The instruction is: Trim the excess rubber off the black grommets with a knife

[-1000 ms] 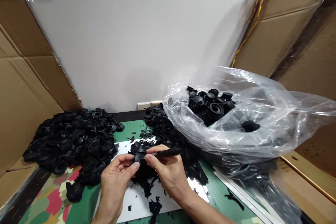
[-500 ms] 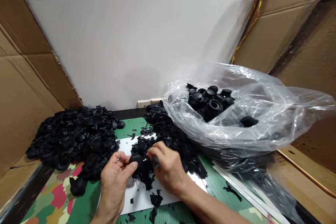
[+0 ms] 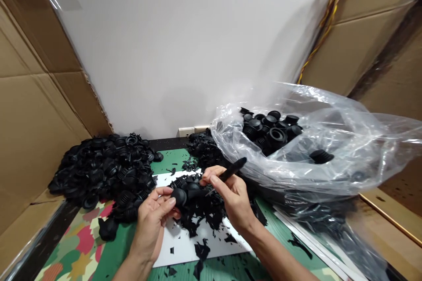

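Between the thumb and fingers of my left hand is a round black rubber cap. A dark strip extends from its right side; whether it is joined to the cap I cannot tell. My right hand grips a black-handled knife, its handle tilted up to the right. The thin blade points down left toward the strip and shows only in part. Beneath both hands lies a white board, strewn with black rubber scraps. More black caps and trimmings lie just behind the hands.
A large heap of black rubber parts stands at left. At right, a clear plastic bag holds several black ribbed caps. Scraps pile up behind the board. Cardboard walls flank the green table.
My right hand has moved up and right, away from the cap, and turned so the knife handle shows. My left hand still holds the cap. The whole view has shifted slightly.
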A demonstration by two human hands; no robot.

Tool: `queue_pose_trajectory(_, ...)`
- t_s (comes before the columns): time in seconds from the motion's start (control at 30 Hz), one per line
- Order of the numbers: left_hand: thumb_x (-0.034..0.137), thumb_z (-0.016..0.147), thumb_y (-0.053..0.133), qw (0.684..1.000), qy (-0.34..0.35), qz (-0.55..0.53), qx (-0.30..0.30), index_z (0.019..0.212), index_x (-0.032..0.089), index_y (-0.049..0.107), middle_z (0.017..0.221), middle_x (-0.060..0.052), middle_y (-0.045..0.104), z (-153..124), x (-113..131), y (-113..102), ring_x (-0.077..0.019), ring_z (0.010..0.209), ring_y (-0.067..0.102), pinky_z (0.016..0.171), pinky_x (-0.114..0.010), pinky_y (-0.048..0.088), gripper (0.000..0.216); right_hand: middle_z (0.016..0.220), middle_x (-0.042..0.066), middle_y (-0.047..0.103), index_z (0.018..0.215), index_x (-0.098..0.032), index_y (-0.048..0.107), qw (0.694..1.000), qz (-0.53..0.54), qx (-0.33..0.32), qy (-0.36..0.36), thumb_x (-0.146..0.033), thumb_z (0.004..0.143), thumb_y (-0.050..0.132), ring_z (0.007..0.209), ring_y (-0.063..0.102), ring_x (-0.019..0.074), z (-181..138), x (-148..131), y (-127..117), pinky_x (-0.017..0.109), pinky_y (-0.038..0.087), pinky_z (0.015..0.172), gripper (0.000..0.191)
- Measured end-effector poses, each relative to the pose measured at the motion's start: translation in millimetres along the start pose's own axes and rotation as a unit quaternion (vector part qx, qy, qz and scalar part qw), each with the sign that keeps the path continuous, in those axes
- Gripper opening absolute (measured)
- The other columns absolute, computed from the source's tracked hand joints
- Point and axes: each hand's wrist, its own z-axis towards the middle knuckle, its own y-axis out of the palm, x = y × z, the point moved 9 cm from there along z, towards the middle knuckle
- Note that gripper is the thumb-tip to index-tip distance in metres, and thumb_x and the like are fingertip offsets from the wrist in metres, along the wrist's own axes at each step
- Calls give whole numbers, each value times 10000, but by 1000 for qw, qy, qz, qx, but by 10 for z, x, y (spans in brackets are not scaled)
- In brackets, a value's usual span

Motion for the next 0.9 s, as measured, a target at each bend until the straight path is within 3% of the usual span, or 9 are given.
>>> queue_pose_trajectory(0.1, 198, 558, 769, 999, -14, 9, -40, 795, 141, 676, 658, -15, 668, -15, -15, 74, -111, 558, 548, 541, -203, 424, 262, 749, 16, 616, 876, -182, 670, 998, -3, -38, 52, -249, 795, 576, 549, 545, 127, -14, 88, 66, 280, 464, 576, 141)
queue_pose_trajectory(0.27, 173, 588, 694, 997, 2, 6, -76, 785, 151, 699, 773, -43, 676, -48, 38, 164, -173, 741, 582, 686, -239, 454, 198, 963, 64, 632, 887, -215, 741, 985, -96, -139, -27, -212, 776, 615, 914, 609, 205, -80, -44, 347, 325, 488, 811, 168)
queue_pose_trajectory(0.33, 179, 609, 680, 996, -8, -3, -87, 833, 177, 683, 769, -34, 672, -67, 23, 180, -189, 742, 589, 684, -259, 456, 224, 938, 53, 642, 864, -227, 740, 982, -107, -156, -24, -168, 742, 650, 904, 617, 200, -115, -16, 433, 314, 490, 807, 162)
queue_pose_trajectory(0.47, 305, 692, 684, 994, -36, 0, -107, 891, 221, 635, 688, 8, 638, -97, -47, 197, -167, 639, 559, 600, -251, 434, 221, 810, 30, 631, 653, -210, 669, 986, -120, -116, -24, -159, 728, 657, 745, 605, 169, -141, 48, 436, 271, 491, 679, 92)
queue_pose_trajectory(0.6, 326, 602, 799, 983, 19, 101, -150, 868, 210, 619, 762, -12, 669, -94, -3, 312, -183, 725, 589, 661, -261, 449, 342, 726, 14, 593, 560, -207, 546, 983, -145, -84, -69, -134, 725, 606, 663, 562, 152, -144, 31, 396, 253, 463, 614, 190)
queue_pose_trajectory(0.7, 295, 527, 846, 978, 67, 164, -107, 831, 191, 619, 721, -16, 664, -39, 57, 284, -187, 696, 603, 620, -259, 460, 393, 700, 13, 568, 585, -209, 528, 978, -175, -67, -85, -103, 720, 548, 641, 538, 151, -139, 43, 361, 253, 442, 595, 173)
queue_pose_trajectory(0.8, 347, 561, 829, 983, 61, 150, -90, 838, 184, 618, 637, 13, 613, 5, 38, 232, -154, 555, 563, 469, -234, 415, 385, 743, 32, 588, 669, -203, 581, 977, -180, -66, -92, -99, 742, 525, 682, 562, 161, -137, 47, 353, 267, 460, 631, 139)
queue_pose_trajectory(0.9, 330, 605, 815, 988, 38, 109, -103, 880, 164, 638, 667, -1, 620, 10, 11, 204, -137, 546, 567, 454, -212, 394, 367, 892, 65, 637, 844, -204, 663, 981, -151, -82, -93, -99, 762, 537, 836, 616, 181, -127, 31, 372, 295, 494, 759, 184)
